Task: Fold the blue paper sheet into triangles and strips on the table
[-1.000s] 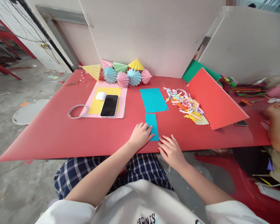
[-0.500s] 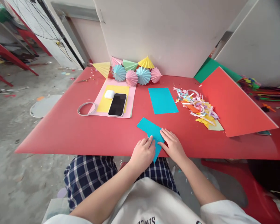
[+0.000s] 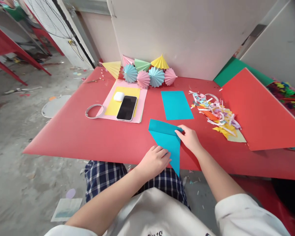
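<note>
A blue sheet of paper [image 3: 169, 141] lies near the table's front edge, with a darker strip along its far side and a lower point hanging over the edge. My right hand [image 3: 189, 139] pinches the right end of that strip between thumb and fingers. Over the paper's lower left part rests my left hand [image 3: 155, 161], its fingers laid on the surface and slightly bent. Beyond them is a second, flat blue sheet [image 3: 177, 105], which neither hand touches.
On the red table [image 3: 71, 131] lie a phone [image 3: 127, 108], a white case [image 3: 118, 96], a tape roll [image 3: 94, 111] and paper scraps [image 3: 218, 113]. Pleated paper fans [image 3: 143, 79] line the back. A red board [image 3: 263, 114] leans at the right.
The blue paper has been turned and opened out, and its strip now runs across the far side. My right hand has moved to the strip's right end. The view has shifted slightly.
</note>
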Tool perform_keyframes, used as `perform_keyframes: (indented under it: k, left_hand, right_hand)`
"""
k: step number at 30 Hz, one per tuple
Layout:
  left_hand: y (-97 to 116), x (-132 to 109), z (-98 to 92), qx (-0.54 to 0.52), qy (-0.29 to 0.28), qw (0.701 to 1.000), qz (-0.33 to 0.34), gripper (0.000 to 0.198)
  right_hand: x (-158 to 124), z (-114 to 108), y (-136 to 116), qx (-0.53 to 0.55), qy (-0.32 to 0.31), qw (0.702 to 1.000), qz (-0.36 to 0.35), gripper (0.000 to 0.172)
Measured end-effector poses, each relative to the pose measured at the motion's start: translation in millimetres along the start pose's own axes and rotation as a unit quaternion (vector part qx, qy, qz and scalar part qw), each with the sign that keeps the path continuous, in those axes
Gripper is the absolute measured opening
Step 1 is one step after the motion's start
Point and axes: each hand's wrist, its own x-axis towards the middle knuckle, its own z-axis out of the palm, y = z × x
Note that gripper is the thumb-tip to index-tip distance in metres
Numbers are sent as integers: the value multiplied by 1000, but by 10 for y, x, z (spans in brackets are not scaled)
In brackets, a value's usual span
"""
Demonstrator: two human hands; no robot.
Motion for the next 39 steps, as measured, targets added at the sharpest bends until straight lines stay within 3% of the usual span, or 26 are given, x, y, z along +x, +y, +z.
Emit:
perform_keyframes:
  k: [4, 10, 15, 19, 26, 39]
  left_hand:
    - [-156, 173, 47, 31, -1, 999, -34, 35]
    - [-196, 159, 84, 22, -24, 995, -92, 47]
    - [-193, 144, 72, 10, -20, 992, -120, 49]
    - [-211, 121, 92, 8, -1, 991, -137, 60]
    - [-188, 128, 90, 17, -12, 990, -140, 57]
    - [-127, 163, 122, 24, -6, 990, -142, 56]
  right_hand:
    - [85, 15, 36, 42, -24, 999, 9, 24]
    - [39, -14, -3, 58, -55, 997, 15, 61]
    - [60, 11, -10, 6, -44, 998, 35, 43]
    - [56, 12, -7, 15, -33, 998, 43, 53]
    - [28, 43, -24, 9, -12, 1000, 14, 74]
    - [28, -26, 43, 91, -22, 994, 47, 71]
